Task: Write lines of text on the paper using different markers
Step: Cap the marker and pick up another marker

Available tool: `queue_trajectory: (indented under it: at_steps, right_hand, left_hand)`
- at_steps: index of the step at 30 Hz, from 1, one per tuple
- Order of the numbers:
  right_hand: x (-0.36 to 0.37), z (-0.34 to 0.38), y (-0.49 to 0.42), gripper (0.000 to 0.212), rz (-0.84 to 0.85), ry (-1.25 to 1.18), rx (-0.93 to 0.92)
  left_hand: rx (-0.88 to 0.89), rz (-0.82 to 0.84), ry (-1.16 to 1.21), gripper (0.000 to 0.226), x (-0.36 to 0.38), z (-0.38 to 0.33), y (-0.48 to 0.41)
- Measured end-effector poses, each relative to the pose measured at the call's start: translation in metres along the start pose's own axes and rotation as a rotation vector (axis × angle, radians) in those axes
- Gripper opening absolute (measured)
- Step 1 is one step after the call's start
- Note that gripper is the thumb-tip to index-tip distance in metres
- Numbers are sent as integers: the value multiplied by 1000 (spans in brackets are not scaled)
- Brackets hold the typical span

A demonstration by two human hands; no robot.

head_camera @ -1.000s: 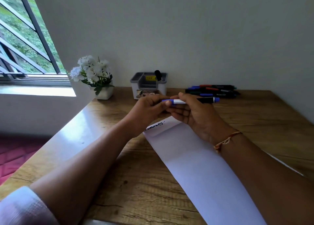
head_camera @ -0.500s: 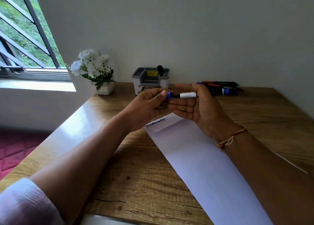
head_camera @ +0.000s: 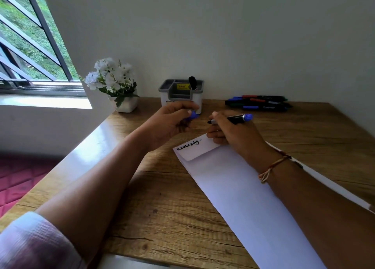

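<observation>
Over the paper [head_camera: 233, 187], right hand [head_camera: 233, 134] gripping marker [head_camera: 237, 118], left hand [head_camera: 170, 122] pinching blue cap [head_camera: 192, 115]

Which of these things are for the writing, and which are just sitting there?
For the writing:
- paper
- marker, held in the right hand
- its blue cap, held in the left hand
- spare markers by the wall

Just sitting there:
- flowers
- holder
- window
</observation>
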State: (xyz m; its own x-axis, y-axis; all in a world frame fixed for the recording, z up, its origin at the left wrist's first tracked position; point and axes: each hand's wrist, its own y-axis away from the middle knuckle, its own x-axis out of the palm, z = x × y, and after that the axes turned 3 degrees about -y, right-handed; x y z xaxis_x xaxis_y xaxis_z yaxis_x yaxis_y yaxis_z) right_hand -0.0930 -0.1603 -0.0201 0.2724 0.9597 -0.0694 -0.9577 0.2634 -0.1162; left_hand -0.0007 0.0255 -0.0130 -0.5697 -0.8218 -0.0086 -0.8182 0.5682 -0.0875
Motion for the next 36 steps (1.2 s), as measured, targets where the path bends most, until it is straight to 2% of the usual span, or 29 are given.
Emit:
queue_trajectory:
  at_steps: [4, 10, 16, 20, 23, 30, 36]
  right_hand:
    - [2, -6, -2, 13, 31, 94, 11]
    - [2, -7, -2, 16, 67, 151, -28]
    - [-2, -5, 1, 6, 72, 200, -7]
    - [-4, -7, 2, 16, 87, 225, 13]
    - [-5, -7, 3, 9, 93, 264, -34]
    - [-2, -12, 0, 29, 26, 433, -53]
    - [-1, -14, -3, 31, -10, 546, -63]
  left_hand:
    - [36, -24, -518, 14, -1, 3, 0]
    - [57, 29, -833, 13, -6, 2, 1]
    - [119, 118, -916, 16, -4, 3, 0]
    - [116, 138, -941, 19, -3, 6, -1]
    - [108, 147, -953, 19, -3, 7, -3]
    - [99, 158, -929, 18, -2, 8, -2]
    - [106, 167, -921, 17, -2, 8, -3]
